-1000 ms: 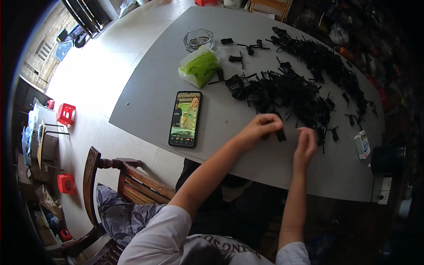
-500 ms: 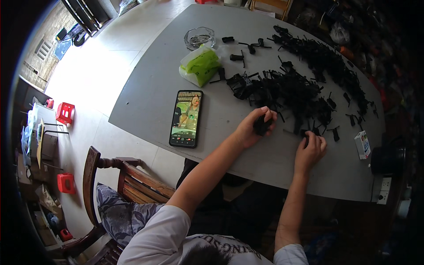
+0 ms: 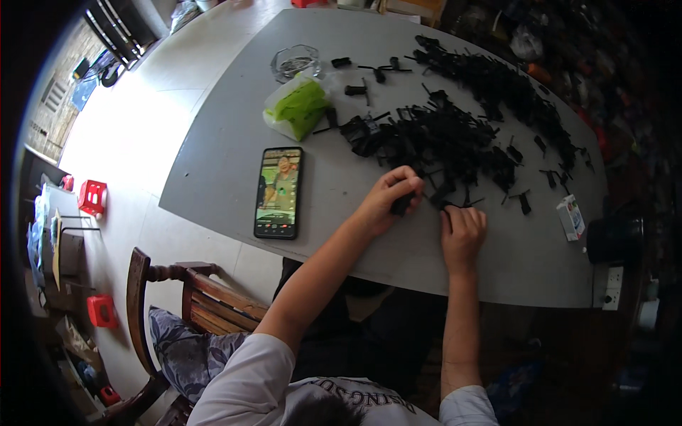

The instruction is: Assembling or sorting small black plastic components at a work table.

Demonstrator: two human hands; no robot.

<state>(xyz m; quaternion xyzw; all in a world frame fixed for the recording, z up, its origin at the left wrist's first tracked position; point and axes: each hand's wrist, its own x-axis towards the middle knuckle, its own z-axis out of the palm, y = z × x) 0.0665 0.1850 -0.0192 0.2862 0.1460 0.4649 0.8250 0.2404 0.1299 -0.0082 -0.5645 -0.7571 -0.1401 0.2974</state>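
Observation:
My left hand [image 3: 387, 198] is closed on a small black part [image 3: 401, 204] just above the table. A short way to its right, my right hand [image 3: 464, 236] has its fingers bent down at another black part with a thin stem [image 3: 442, 197]. The fingertips are partly hidden, so I cannot tell whether that part is pinched. Just beyond both hands lies a tangled heap of similar black parts [image 3: 433, 135], with thin stems sticking out.
A longer band of black parts [image 3: 504, 89] runs along the far right of the grey table [image 3: 227, 135]. A lit phone [image 3: 278, 193], a green-and-white plastic bag [image 3: 297, 108] and a glass ashtray [image 3: 295, 64] lie at left. A small white box [image 3: 570, 218] stands at right.
My right hand has moved left, closer to my left hand, beside the near edge of the heap. The left hand still grips its black part. The whole view has shifted slightly.

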